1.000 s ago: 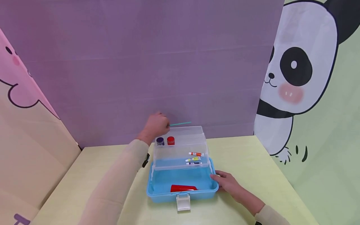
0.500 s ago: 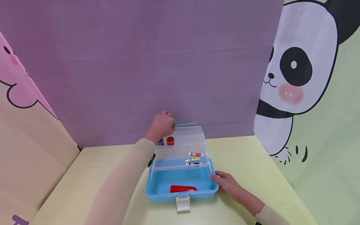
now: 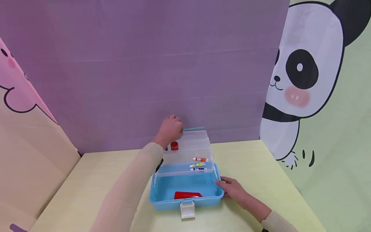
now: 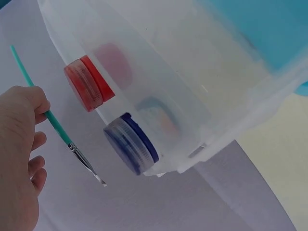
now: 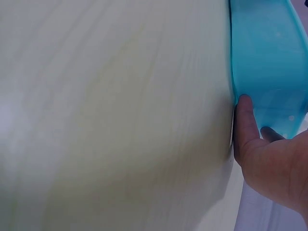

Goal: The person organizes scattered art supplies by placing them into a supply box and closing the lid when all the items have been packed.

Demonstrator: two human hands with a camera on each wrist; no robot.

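My left hand (image 3: 171, 129) pinches a thin green paintbrush (image 4: 57, 127) between thumb and finger, behind and above the upper clear tray (image 3: 192, 135). In the left wrist view the bristles point away from the hand, near a blue-capped jar (image 4: 131, 144) and a red-capped jar (image 4: 89, 82) in that tray. The left hand mostly hides the blue-capped jar in the head view. At the right side of the light blue storage box (image 3: 165, 206), my right hand (image 3: 234, 190) grips the wall, thumb at the rim. Its fingers lie along the outside (image 5: 245, 120).
Three small paint tubes, orange (image 3: 200, 159), yellow (image 3: 197, 165) and dark blue (image 3: 198, 169), lie in the lower clear tray. A red bottle (image 3: 187, 195) lies in the box bottom. The white latch (image 3: 187, 209) hangs open in front. A purple backdrop (image 3: 145, 80) rises behind the table.
My left hand has moved to the right with the paintbrush, and now covers most of the blue-capped jar. The right hand stays on the box. The head view has shifted slightly.
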